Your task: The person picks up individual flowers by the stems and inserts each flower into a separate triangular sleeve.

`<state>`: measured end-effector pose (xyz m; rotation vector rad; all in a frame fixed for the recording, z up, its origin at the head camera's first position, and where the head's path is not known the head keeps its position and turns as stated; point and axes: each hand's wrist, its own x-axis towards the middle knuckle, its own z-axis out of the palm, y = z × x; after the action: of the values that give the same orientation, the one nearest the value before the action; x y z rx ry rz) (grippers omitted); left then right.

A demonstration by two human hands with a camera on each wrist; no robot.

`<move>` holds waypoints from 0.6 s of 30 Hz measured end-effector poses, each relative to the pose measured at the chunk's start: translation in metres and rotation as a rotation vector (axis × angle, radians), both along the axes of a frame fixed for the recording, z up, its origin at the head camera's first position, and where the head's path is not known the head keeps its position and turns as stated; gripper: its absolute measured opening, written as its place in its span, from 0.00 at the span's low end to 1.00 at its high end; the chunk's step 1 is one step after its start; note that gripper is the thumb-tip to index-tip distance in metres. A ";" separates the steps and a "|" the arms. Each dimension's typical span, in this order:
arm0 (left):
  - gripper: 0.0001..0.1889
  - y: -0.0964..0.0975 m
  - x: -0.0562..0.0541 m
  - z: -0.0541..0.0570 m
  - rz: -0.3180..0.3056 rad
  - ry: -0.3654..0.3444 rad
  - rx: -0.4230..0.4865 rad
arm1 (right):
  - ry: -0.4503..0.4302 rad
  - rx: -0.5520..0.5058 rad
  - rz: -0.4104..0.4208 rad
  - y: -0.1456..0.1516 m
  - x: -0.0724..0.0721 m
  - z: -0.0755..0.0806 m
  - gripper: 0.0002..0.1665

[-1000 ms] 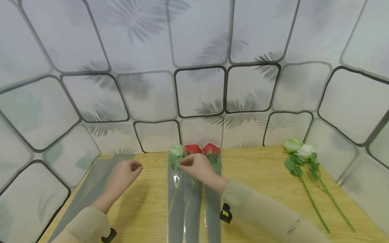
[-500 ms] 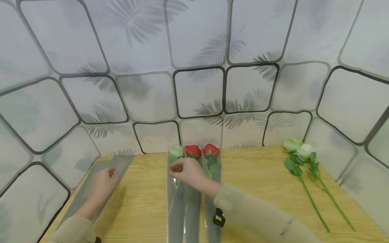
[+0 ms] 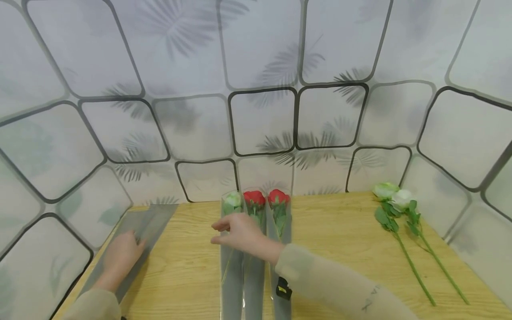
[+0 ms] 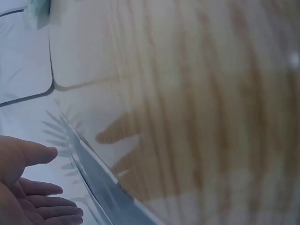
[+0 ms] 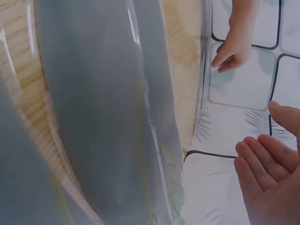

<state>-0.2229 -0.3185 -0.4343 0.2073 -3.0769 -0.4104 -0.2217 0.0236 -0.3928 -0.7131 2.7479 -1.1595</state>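
At the far left a flat grey wrapper (image 3: pixel 158 221) lies along the side of the bench (image 3: pixel 186 271), slanting toward the back wall (image 3: pixel 264 120); set out there, it is probably meant to be within easy reach of the left hand (image 3: pixel 123 257). That hand is over it with the fingers loosely straight and the thumb apart, gripping nothing; whether a fingertip touches the wrapper I cannot tell. In the middle stand out three filled wrappers laid lengthwise, their flower heads all toward the wall, an arrangement that likely keeps the stems pointing one way and the blooms in sight: first a pale green flower (image 3: pixel 232 202), then a red flower (image 3: pixel 254 198), then a second red flower (image 3: pixel 278 197). The first two wrappers lie side by side, while a strip of wood shows between them and the third. Above the first two is the right hand (image 3: pixel 239 233), thumb and fingers parted and clasping nothing, seemingly raised clear of the plastic. On the right, well apart from the wrapped row, lie two loose flowers without wrappers, a greenish one (image 3: pixel 386 191) and a white one (image 3: pixel 402 200), heads touching and stems running toward the near right corner; keeping them there presumably separates bare flowers from wrapped ones.
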 end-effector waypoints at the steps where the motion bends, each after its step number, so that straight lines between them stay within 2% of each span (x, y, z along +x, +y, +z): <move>1: 0.22 -0.001 0.000 0.000 0.002 -0.007 -0.005 | 0.005 0.007 0.005 -0.001 0.000 -0.001 0.21; 3: 0.17 -0.002 0.002 -0.001 0.004 -0.015 -0.009 | 0.013 0.014 0.017 -0.002 0.001 -0.003 0.21; 11: 0.13 -0.008 0.004 -0.007 -0.002 -0.105 -0.041 | 0.009 0.044 0.044 -0.005 0.005 -0.010 0.19; 18: 0.12 -0.014 0.000 -0.014 -0.019 -0.064 -0.073 | 0.032 0.063 0.052 -0.004 0.006 -0.011 0.19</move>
<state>-0.2231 -0.3324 -0.4483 0.1925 -3.1527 -0.2970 -0.2159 0.0192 -0.4041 -0.7972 2.7603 -1.0554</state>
